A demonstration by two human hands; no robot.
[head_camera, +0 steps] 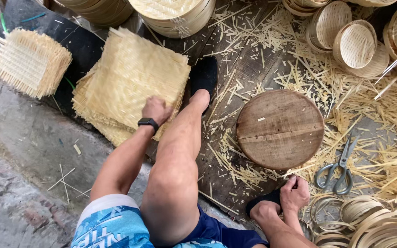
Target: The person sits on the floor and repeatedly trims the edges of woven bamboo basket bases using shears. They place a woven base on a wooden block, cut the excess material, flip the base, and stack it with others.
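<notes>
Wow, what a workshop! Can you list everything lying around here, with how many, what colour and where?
woven mat stack: one pile of many square sheets, pale yellow, upper middle, under the left hand
second mat stack: one, pale yellow, far left
wooden block: one, round, brown, centre right
scissors: one pair, grey metal, right of the block
round basket trays: several, pale bamboo, top right
tray stacks: two, pale bamboo, top edge
bamboo hoops: many, tan, bottom right
bamboo offcuts: countless, yellow, strewn on the floor
watch: one, black, left wrist
left hand: on the mat stack
right hand: beside the right foot, holding nothing that I can see
</notes>
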